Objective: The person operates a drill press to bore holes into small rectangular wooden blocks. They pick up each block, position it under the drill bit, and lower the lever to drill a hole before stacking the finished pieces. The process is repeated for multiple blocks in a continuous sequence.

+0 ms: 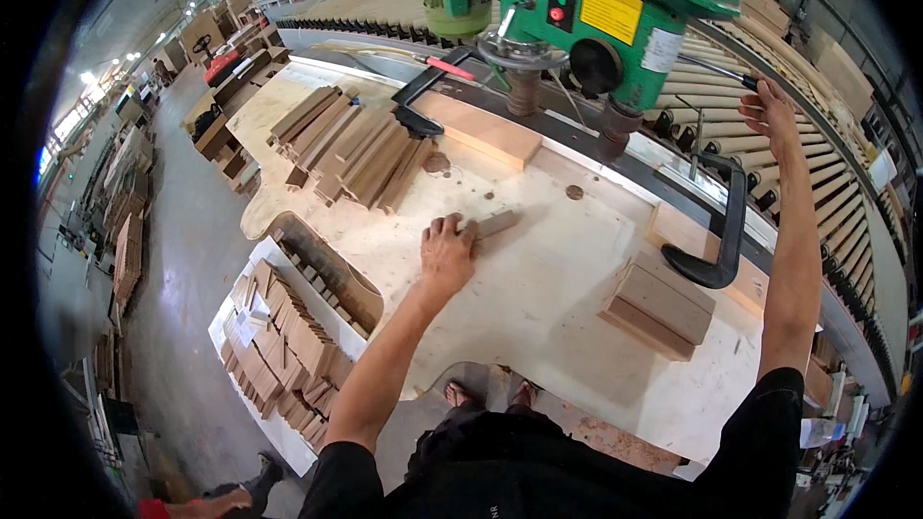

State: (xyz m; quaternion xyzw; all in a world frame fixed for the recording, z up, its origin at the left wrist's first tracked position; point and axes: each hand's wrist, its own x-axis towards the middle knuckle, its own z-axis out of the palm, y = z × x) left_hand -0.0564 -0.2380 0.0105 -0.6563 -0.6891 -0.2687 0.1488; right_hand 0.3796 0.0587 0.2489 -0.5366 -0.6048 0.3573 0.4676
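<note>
My left hand [449, 255] rests on the pale worktable [548, 317], its curled fingers closed on the near end of a small wooden block [498, 223]. Up at the right, my right hand [772, 113] has its fingers loosely curled at the dark end of the feed lever [716, 69] of a green drill press [596, 10]. The press head overhangs the far side of the table, beyond the block. Left of the block lies a pile of wooden strips [351, 149]. Closer to my right arm are stacked wooden blocks [659, 306].
A wooden fence board [481, 130] runs along the table's back, with black clamps [733, 231] near it. At the lower left, many small wooden pieces [284, 346] sit on a white board beside a cutout. Rollers [817, 168] stretch behind. Another person's arm [207, 505] shows at bottom left.
</note>
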